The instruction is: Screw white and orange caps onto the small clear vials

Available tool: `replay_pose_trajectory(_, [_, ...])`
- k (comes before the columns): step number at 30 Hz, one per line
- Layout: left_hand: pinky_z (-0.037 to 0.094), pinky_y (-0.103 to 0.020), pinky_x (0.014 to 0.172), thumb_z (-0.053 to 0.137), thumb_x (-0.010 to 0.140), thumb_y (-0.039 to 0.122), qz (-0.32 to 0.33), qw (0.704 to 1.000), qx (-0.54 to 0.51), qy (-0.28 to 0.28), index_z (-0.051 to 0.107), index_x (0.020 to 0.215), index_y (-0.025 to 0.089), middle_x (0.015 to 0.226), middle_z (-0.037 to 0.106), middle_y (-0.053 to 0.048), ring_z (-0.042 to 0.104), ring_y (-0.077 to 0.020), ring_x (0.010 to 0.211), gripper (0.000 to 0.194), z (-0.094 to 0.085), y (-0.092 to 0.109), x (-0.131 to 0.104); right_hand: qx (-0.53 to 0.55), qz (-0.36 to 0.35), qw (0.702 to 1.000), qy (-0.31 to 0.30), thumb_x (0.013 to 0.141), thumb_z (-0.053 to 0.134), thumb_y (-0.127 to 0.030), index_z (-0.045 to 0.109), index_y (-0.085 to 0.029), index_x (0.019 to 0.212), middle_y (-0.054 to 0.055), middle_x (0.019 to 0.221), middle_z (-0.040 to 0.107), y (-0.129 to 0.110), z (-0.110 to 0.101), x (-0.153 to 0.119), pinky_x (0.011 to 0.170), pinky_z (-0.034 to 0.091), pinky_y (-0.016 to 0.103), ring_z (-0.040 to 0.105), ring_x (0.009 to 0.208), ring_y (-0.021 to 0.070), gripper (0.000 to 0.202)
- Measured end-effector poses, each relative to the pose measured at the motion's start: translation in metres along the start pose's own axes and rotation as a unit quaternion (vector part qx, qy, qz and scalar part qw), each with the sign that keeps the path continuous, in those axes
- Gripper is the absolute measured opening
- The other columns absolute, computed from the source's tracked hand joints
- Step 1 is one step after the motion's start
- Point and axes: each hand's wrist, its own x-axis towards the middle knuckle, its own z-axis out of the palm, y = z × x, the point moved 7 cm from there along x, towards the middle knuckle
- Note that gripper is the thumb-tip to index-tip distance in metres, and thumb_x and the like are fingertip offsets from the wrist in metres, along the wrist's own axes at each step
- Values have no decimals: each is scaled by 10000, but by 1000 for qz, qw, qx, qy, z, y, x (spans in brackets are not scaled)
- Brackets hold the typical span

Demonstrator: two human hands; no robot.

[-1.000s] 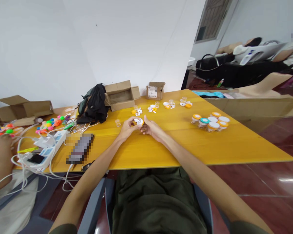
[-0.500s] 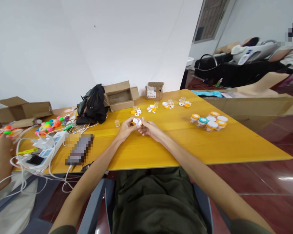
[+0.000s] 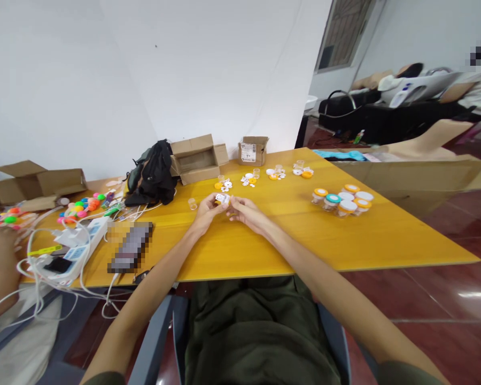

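Note:
My left hand (image 3: 207, 214) pinches a small white perforated plastic piece (image 3: 221, 198) above the middle of the table. From the other side my right hand (image 3: 246, 212) closes its thumb and fingers on the same piece, where a bit of yellow shows. Its exact kind is too small to tell. A clear little cup (image 3: 192, 203) stands just left of my left hand. Beyond my hands lie groups of white and orange discs (image 3: 226, 185) with clear cups, in a row along the back of the table.
Several lidded clear jars (image 3: 347, 207) cluster on the right of the table (image 3: 288, 240). Cardboard boxes (image 3: 196, 160) and a black bag (image 3: 154, 174) stand at the back. Left are a phone (image 3: 131, 246), a power strip (image 3: 84, 246) with cables, and another person's hand (image 3: 0, 240).
The white piece has turned slightly between my fingers, and less of its yellow part shows. My right thumb has shifted beside it. The other person's hand at the far left has moved left.

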Motion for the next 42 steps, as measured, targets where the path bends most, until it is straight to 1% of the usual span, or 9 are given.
replay_pose_trajectory(5, [457,-273,800,880,570,403,-1,1000,5,-15,706,860,189,856,687,-12,600,-162,835,400,-1,-2,1,-10,-13,1000,-11,586,857,-530,668,-181,710,-10,674,658,-2,-1,-2,539,496,182,591,586,85,416])
replay_pose_trajectory(11, [452,-263,799,877,570,424,-5,999,20,-31,721,887,198,894,691,-6,598,-155,850,420,-2,-2,1,-19,40,999,-14,778,701,-582,620,-166,646,17,563,640,4,2,-3,481,481,187,575,495,93,443])
replay_pose_trajectory(17, [458,-290,815,860,588,438,-10,998,47,-40,726,949,205,950,704,-29,612,-187,888,450,-1,-4,1,-9,52,999,-5,815,676,-551,644,-178,693,32,618,678,7,1,-2,508,510,204,610,529,112,394])
replay_pose_trajectory(23, [419,-327,870,801,668,435,65,977,196,-50,709,1061,225,1108,692,-68,582,-249,1036,455,-3,13,2,25,14,999,30,766,761,-434,666,-192,758,13,682,688,0,-6,0,540,533,208,612,566,109,260])
replay_pose_trajectory(28, [346,-424,1006,676,805,357,151,901,398,82,710,976,249,1080,649,-82,513,-288,1101,205,-31,40,2,52,-20,994,92,712,798,-400,649,-213,722,14,733,708,-7,-20,-1,539,529,205,616,594,111,239])
replay_pose_trajectory(30, [349,-451,994,681,792,316,121,864,458,170,707,936,230,1084,609,-109,490,-324,1125,170,-54,41,1,52,-29,992,112,689,813,-373,643,-224,723,3,736,703,-8,-25,0,557,537,211,622,607,112,228])
replay_pose_trajectory(33, [375,-463,961,742,725,287,46,839,505,199,699,867,205,1053,569,-133,512,-355,1093,170,-80,31,1,41,-43,990,128,665,824,-328,650,-239,774,-14,740,686,-8,-32,3,615,560,236,646,645,122,223])
replay_pose_trajectory(37, [440,-411,847,743,700,245,-15,887,436,150,666,692,199,787,570,-64,588,-263,814,90,-89,11,6,20,-62,988,140,621,837,-289,663,-245,818,-17,734,670,-7,-35,4,698,580,283,662,695,145,267])
replay_pose_trajectory(42, [455,-303,685,770,685,380,-23,983,171,65,703,805,186,684,632,-10,571,-157,655,238,-59,-2,13,-38,-89,985,140,549,854,-270,684,-234,831,-18,785,664,-8,-32,3,740,586,303,641,706,134,331])
